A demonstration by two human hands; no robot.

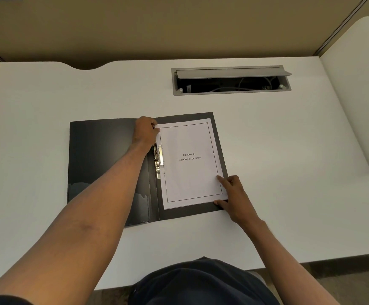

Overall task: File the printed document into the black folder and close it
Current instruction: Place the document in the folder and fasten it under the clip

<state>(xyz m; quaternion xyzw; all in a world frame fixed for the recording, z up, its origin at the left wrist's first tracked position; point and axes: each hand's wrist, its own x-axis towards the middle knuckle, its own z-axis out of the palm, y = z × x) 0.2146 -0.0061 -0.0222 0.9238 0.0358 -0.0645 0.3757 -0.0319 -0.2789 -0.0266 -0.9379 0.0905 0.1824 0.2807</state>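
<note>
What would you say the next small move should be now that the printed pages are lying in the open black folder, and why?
Probably press the metal clip down onto the document's left margin. The pages already lie squared on the right half of the black folder, the left hand pinches their top-left corner near the clip, and the right hand steadies the lower-right corner. The left cover lies flat open.

black folder (104, 155) open flat, printed document (190, 164) inside
</note>
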